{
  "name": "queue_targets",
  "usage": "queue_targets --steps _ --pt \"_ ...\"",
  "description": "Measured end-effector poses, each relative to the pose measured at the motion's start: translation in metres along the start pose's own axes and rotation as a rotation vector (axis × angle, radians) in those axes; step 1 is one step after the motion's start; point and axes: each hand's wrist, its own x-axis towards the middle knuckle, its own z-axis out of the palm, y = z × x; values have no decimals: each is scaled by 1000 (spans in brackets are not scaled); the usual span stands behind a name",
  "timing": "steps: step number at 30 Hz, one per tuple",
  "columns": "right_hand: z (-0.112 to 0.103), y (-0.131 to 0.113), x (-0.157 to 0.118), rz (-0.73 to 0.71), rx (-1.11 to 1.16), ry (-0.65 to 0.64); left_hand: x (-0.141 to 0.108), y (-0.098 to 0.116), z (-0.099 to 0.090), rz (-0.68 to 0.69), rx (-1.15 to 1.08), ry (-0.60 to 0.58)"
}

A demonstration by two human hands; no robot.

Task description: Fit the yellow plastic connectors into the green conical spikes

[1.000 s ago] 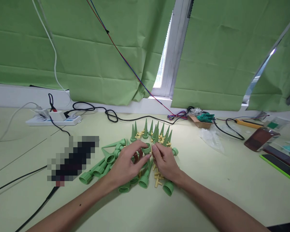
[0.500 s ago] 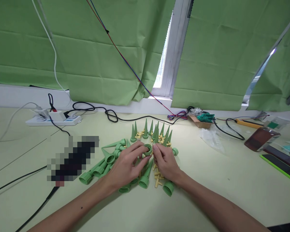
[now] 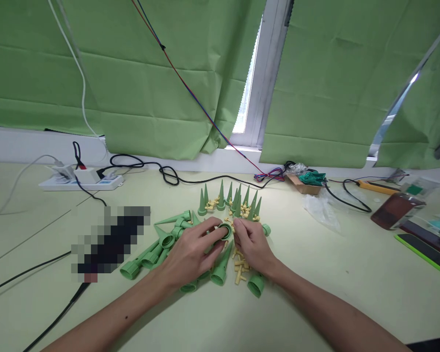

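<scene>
My left hand (image 3: pixel 194 247) grips a green plastic watering spike (image 3: pixel 225 231), its round open end turned up toward me. A small yellow piece (image 3: pixel 226 243) shows just below that ring. Close beside it on the right, my right hand (image 3: pixel 252 243) is closed with thumb and fingers pressed together; whatever they hold is hidden. Several loose green spikes (image 3: pixel 132 269) lie around and under my left hand. Yellow T-shaped valves (image 3: pixel 239 276) are scattered beneath my right hand. Behind both hands, several green spikes (image 3: pixel 222 198) stand point up among more yellow valves.
A power strip (image 3: pixel 106 183) and black cable (image 3: pixel 205 182) run along the back. At the back right are a small cardboard box (image 3: pixel 306 186), a clear plastic bag (image 3: pixel 320 210), a dark reddish bottle (image 3: pixel 394 211) and a green-edged phone (image 3: pixel 425 254). A blurred dark object lies left.
The spike's open end in my left hand has shifted slightly down toward me, and the yellow piece beneath it now shows. My right hand has stayed nearly in place, fingers more curled.
</scene>
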Motion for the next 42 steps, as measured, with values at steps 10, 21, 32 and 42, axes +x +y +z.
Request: queue_targets --steps 10,21,32,42 --pt "1 -1 0 -20 -21 -14 -1 -3 3 7 39 -48" --pt "1 0 -1 31 -4 -19 -5 -3 4 46 139 -56" --pt "0 -9 0 -54 -68 25 1 6 -2 -11 -8 -33" --pt "3 -6 -3 -30 -27 26 5 8 -4 -569 -417 26"
